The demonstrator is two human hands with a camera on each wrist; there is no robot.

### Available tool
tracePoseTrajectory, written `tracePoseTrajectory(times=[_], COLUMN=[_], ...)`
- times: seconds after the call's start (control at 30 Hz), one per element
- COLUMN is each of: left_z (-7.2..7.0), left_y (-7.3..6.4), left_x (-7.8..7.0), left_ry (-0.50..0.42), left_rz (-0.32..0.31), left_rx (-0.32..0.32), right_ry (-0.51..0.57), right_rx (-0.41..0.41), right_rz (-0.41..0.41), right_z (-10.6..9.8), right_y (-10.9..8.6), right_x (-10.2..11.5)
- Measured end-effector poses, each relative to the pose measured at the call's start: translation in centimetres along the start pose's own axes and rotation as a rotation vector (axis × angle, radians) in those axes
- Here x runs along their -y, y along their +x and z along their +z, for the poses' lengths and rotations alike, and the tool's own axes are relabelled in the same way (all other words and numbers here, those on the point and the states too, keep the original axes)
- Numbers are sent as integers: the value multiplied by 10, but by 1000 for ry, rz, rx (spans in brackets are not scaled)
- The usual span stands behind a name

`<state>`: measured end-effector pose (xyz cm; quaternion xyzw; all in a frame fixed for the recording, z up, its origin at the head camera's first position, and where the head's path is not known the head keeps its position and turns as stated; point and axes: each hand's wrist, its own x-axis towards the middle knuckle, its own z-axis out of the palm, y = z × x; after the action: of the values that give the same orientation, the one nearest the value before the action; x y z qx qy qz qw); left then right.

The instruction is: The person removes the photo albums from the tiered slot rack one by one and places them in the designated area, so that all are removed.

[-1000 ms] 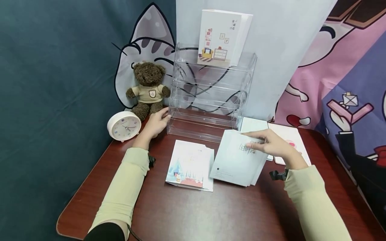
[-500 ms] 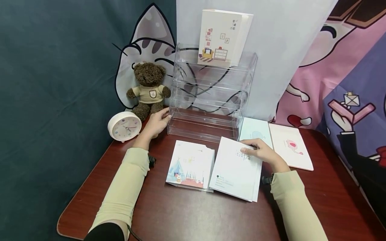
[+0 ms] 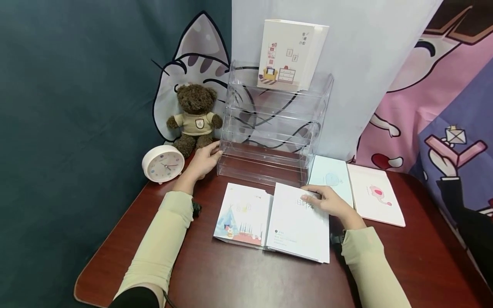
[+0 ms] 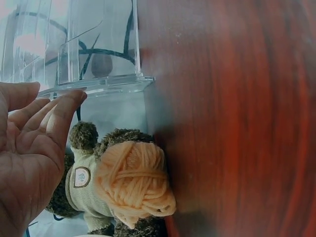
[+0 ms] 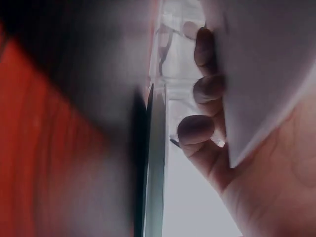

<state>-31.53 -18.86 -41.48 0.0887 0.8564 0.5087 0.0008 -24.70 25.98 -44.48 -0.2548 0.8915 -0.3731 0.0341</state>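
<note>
My right hand (image 3: 327, 203) pinches the upper right edge of a white notebook (image 3: 296, 231), thumb on its cover and fingers beneath. In the right wrist view, curled fingers (image 5: 197, 131) show under the cover. This notebook lies low over the table, its left edge against a notebook with a blue tent picture (image 3: 242, 218). Whether it rests fully on the table I cannot tell. My left hand (image 3: 206, 159) touches the left side of a clear tiered rack (image 3: 265, 167), and its fingers look fairly straight in the left wrist view. On the rack's top tier stands a cream notebook (image 3: 285, 55).
At the right lie a pale blue notebook (image 3: 330, 171) and a pink-elephant notebook (image 3: 375, 194). A white alarm clock (image 3: 163, 164) and a teddy bear (image 3: 196, 111) stand left of the rack. A ball of orange yarn (image 4: 133, 180) shows beside the bear.
My right hand has brought the white notebook left and nearer to me, down beside the tent-picture notebook. The elephant notebook has come into fuller view. My left hand stays at the rack.
</note>
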Motion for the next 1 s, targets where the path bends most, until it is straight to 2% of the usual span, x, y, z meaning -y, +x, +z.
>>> tracePoseTrajectory(times=[0.23,0.53,0.73,1.0], left_z=[4,1,3,3], left_y=[-1,0,0,0], left_x=[4,1,1,1], left_ry=[-6,2,13,11], left_rz=[-8,0,-14,-10], left_rx=[3,-8,-3,-7], right_ry=[11,-27,-38,-90], right_rx=[49,37,78,150], right_rz=[-38,-61,-55,-9], right_z=[16,18,18,16], right_y=[-2,2,2,1], right_x=[-4,-5,-2,12])
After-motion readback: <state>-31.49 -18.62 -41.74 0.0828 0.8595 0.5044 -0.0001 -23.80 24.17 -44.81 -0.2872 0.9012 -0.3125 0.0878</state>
